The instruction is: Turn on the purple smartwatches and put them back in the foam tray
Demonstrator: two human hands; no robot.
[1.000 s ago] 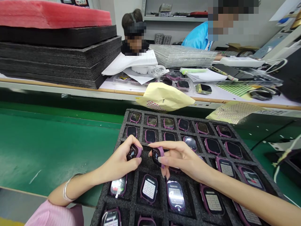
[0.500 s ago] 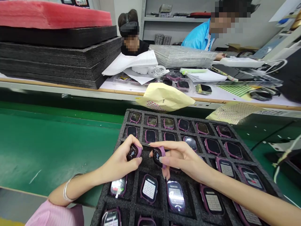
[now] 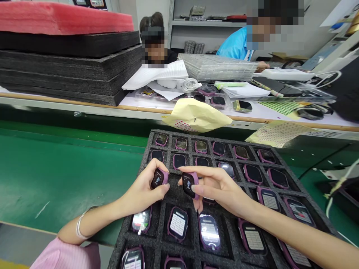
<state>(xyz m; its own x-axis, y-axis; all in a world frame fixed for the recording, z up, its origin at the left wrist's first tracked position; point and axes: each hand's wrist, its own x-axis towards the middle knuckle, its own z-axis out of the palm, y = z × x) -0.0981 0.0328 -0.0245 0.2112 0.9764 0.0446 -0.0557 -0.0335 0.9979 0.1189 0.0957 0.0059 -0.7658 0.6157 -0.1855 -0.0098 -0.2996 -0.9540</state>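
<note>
Left hand [image 3: 143, 185] pinches a pink-framed smartwatch [image 3: 158, 178] and right hand [image 3: 215, 185] a second smartwatch [image 3: 189, 185], fingers clenched on the edges above the black foam tray [image 3: 171, 136], a good grip that keeps fingertips off the screens

a narrow gap separates the left hand [image 3: 143, 186] and right hand [image 3: 218, 186]; pink-framed black smartwatches [image 3: 177, 223] fill the pockets of the black foam tray [image 3: 146, 158] around them, while the smooth green bench mat [image 3: 64, 175] offers open room leftward.

Pink ribbed sleeve [image 3: 64, 256], silver bangle [image 3: 79, 226] on left forearm [image 3: 98, 222], long pale fingernails [image 3: 193, 189]
</note>
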